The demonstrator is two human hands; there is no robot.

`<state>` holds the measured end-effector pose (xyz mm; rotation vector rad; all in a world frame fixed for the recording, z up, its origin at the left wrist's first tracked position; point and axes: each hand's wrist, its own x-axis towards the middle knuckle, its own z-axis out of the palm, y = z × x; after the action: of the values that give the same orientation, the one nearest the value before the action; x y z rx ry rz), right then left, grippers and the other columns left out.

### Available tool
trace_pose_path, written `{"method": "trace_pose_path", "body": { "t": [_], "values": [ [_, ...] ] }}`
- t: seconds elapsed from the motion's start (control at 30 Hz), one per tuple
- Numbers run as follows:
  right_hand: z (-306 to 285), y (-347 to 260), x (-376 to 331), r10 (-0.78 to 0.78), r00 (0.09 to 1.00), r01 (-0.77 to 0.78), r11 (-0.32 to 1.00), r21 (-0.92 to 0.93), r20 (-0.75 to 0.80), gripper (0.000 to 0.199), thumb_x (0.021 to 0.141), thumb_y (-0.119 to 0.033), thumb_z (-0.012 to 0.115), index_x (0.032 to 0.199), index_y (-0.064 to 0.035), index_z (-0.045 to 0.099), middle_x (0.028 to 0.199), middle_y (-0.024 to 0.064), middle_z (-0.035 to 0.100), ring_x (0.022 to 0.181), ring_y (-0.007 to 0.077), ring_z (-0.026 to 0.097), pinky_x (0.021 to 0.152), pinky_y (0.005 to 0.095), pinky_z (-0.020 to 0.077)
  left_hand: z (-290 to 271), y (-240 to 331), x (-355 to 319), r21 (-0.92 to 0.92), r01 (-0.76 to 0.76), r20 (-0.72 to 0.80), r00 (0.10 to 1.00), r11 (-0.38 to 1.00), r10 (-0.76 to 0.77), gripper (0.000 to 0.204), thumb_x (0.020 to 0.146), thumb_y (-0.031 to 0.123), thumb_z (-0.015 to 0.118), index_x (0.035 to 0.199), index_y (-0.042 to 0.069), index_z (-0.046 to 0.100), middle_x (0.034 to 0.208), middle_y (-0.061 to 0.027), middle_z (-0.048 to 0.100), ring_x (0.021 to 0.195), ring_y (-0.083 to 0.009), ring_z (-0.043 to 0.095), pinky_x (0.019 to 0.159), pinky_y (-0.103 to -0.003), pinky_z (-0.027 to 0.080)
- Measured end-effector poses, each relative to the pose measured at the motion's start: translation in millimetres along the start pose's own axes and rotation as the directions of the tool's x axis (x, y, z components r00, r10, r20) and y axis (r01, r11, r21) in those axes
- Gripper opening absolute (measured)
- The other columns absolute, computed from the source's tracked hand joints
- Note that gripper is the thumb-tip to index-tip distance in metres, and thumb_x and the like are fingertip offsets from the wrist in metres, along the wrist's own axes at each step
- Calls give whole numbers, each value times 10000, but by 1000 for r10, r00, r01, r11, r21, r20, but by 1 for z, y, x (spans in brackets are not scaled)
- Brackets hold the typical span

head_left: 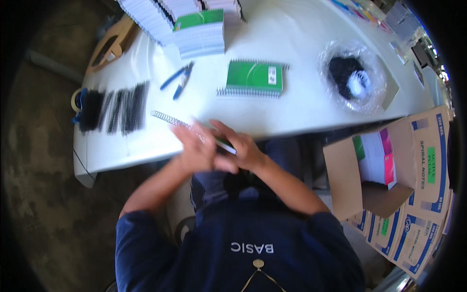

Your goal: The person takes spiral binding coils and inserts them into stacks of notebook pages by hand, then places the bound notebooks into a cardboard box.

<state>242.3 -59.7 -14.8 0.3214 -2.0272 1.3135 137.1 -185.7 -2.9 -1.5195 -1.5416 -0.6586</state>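
Just over the table's near edge, my right hand (247, 152) grips a small notebook (225, 145), seen nearly edge-on with a strip of green cover and white showing. My left hand (197, 150) is beside it, its fingers smeared by motion. A thin spiral binding coil (165, 117) runs from the notebook's edge out past my left fingers; whether they pinch it is unclear. Beyond my hands lies a stack of green spiral notebooks (254, 78), with coils along both its long sides. Blue-handled pliers (178, 80) rest to its left, jaws pointing away.
Rows of dark coils (124, 109) lie at the left, by a tape roll (77, 100). Tall stacks of notebooks (200, 41) stand at the back. A plastic bag (374, 82) with black coils sits at the right. Below it, an open carton (343, 180) holds notebooks.
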Motion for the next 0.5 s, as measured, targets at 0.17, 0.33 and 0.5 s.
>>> {"method": "trace_pose_path", "body": {
  "t": [0.17,0.33,0.5],
  "values": [
    [1,-5,-1,181,983,-181,983,15,-5,625,796,-33,618,1360,-67,351,1100,145,633,919,342,636,758,377,524,6,30,-48,-187,240,327,930,953,-170,1075,699,801,419,1367,-30,280,1355,-355,236,1257,-512,238,1001,-624,135],
    [-10,-6,-1,304,946,-321,930,180,116,619,795,-11,596,1318,-81,271,1101,184,621,943,383,616,773,406,505,-21,9,48,-110,192,246,956,975,-160,564,783,575,557,1047,83,634,1042,-93,611,937,-269,573,733,-351,362],
    [-2,-3,9,240,967,-250,957,144,86,387,756,49,549,1132,-41,565,1084,177,624,952,360,614,782,398,498,-11,-4,55,-92,87,231,971,992,-64,454,711,551,657,768,109,575,852,-74,527,786,-229,515,670,-361,359]
  ]
}}
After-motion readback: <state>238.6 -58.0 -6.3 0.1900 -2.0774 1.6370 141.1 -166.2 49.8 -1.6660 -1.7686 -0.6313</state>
